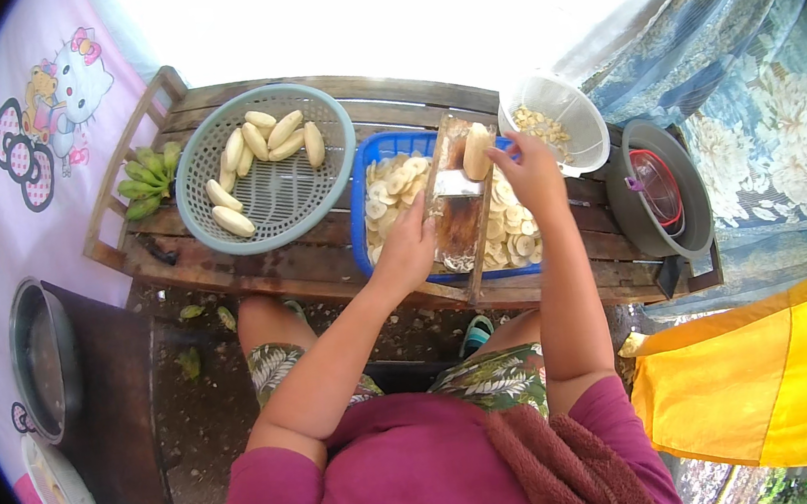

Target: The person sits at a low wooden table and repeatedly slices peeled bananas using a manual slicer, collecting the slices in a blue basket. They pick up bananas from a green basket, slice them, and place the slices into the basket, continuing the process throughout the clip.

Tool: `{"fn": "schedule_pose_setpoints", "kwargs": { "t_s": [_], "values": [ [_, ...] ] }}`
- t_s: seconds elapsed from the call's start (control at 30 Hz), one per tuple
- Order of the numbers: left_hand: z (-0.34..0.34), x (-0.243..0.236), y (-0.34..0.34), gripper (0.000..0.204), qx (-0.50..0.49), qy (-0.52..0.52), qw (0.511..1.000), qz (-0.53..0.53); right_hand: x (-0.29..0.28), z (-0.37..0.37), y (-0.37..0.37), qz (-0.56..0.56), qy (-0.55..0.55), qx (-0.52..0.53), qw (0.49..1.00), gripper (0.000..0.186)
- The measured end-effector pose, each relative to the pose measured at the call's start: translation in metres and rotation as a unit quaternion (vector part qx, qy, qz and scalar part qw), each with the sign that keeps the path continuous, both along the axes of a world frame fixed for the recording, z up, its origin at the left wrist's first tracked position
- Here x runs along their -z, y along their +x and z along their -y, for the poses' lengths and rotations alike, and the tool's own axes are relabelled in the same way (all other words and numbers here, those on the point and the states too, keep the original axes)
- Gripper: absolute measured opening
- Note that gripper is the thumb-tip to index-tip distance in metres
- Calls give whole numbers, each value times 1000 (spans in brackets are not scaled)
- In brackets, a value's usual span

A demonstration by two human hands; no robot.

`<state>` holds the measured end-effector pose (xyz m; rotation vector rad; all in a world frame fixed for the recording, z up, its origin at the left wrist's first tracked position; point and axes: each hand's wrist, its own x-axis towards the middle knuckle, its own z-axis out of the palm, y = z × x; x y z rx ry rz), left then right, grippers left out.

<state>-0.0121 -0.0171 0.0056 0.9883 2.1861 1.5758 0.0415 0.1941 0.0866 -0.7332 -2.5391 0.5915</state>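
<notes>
A wooden slicer board [457,235] with a metal blade plate lies slanted across a blue plastic basket [359,232]. My left hand [405,250] is closed on the board's left edge. On the board's upper part, above the blade, sits a peeled banana [477,150]. The fingers of my right hand [530,174] are closed on its right side, and they partly hide it. Round pale banana slices [394,191] fill the basket on both sides of the board.
A grey-blue colander [345,184] with several peeled bananas stands left on the wooden slatted bench [276,276], beside green unpeeled bananas [151,177]. To the right are a white strainer [589,118] holding small pieces and a grey basin [631,204]. A metal basin [44,357] is at far left.
</notes>
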Motion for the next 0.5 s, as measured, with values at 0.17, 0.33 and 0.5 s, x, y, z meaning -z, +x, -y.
{"fn": "schedule_pose_setpoints", "kwargs": {
  "t_s": [0.17,0.33,0.5],
  "values": [
    [0,-3,0,51,3,-7,999,33,0,20,-41,80,107,-5,991,57],
    [0,-1,0,51,-2,-12,1000,22,-14,24,-15,64,-19,-243,968,32],
    [0,2,0,50,4,-2,1000,31,-4,43,35,11,-1,-267,964,29]
  ]
}}
